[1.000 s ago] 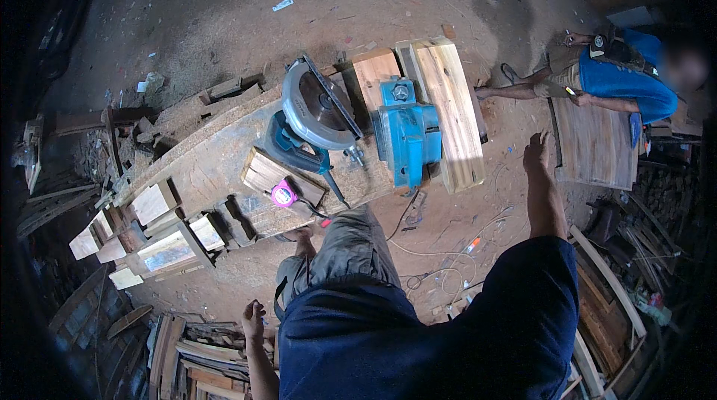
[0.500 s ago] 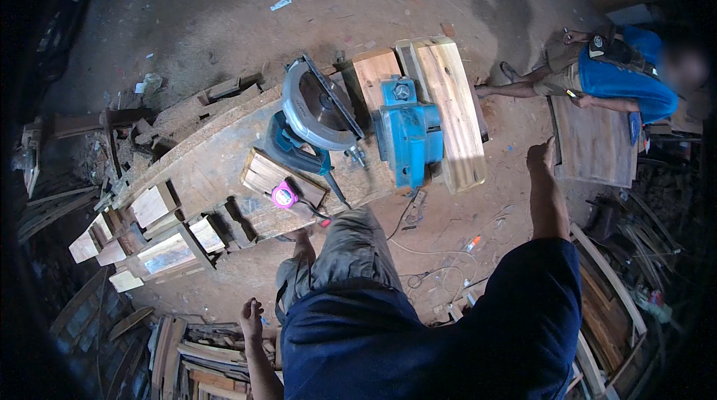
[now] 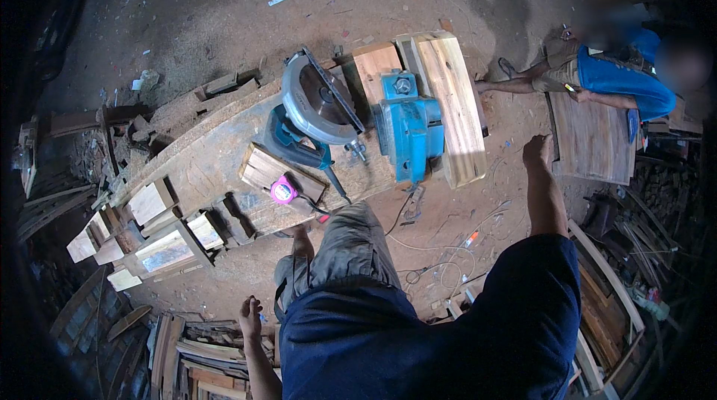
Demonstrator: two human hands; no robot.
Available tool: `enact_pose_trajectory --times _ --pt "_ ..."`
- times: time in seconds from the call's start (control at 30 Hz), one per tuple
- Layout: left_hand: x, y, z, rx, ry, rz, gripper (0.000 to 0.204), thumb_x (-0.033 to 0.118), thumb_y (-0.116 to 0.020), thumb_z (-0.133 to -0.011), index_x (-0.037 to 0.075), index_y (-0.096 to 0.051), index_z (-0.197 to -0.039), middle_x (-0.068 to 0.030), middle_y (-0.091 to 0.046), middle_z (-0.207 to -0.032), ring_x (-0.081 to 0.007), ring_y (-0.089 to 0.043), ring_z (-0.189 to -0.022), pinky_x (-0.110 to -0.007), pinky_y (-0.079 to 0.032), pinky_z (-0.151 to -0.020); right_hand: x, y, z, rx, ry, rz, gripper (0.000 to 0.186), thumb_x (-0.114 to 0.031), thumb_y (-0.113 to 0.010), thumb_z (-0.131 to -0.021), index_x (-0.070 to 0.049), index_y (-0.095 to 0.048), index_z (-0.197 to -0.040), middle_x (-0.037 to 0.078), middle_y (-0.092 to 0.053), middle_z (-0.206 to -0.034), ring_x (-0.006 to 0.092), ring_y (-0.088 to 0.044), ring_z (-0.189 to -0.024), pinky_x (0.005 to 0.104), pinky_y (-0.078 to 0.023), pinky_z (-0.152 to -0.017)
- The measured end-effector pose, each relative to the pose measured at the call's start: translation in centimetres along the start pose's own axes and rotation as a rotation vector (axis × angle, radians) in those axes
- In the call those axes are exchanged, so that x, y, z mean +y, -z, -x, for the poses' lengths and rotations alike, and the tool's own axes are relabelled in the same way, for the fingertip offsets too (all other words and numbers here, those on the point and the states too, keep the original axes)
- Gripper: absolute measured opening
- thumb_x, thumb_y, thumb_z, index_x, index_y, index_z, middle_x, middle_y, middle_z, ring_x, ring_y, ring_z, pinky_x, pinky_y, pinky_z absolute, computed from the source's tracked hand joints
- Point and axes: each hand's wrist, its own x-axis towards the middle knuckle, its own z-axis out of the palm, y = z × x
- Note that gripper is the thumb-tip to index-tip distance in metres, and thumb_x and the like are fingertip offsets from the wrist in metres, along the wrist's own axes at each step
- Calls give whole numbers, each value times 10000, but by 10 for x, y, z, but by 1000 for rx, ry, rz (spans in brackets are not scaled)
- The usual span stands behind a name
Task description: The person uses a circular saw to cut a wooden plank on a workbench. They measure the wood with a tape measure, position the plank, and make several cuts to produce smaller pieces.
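Note:
My left hand [image 3: 251, 316] hangs low at my left side, fingers loosely bent and apart, holding nothing. My right arm reaches out to the right, and the right hand [image 3: 537, 152] looks closed, its fingers curled, with nothing seen in it. That hand appears close to the near-left edge of a wide wooden board [image 3: 594, 140] beside a co-worker. In front of me a workbench [image 3: 216, 165] carries a circular saw [image 3: 317, 105], a blue electric planer [image 3: 411, 127] and a pink tape measure [image 3: 284, 190] resting on a short wood block [image 3: 261, 168]. Neither hand touches these tools.
Thick planks [image 3: 450, 109] lie at the bench's right end, and cut pieces [image 3: 164, 250] at its left. A co-worker in a blue shirt [image 3: 624, 75] sits at the right. A cable [image 3: 441, 249] loops over the floor. Stacked timber [image 3: 213, 351] lies behind me.
My right hand has shifted slightly left, and an extended finger seen before no longer shows. The co-worker's upper body has moved a little. The left hand stays about where it was.

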Motion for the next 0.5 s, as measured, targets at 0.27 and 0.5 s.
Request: enact_pose_trajectory --times 0.27,0.5 --pt "5 2 3 19 20 -23 404 340 -607 -1040 27 -634 -1295 -49 -701 -1049 -136 -647 -878 -268 -476 -750 -9 8 0 13 1 -1 385 -307 -521 -1027 -145 -663 -1346 110 -612 -1406 317 -539 -1327 614 -301 -1147" --pt "1 3 -8 -7 26 9 416 349 -597 -1037 24 -634 -1293 -63 -717 -1059 -148 -663 -880 -284 -492 -773 -25 -22 -20 135 -47 -143 358 -309 -626 -931 -132 -726 -1226 130 -649 -1346 332 -574 -1281 634 -338 -1119"
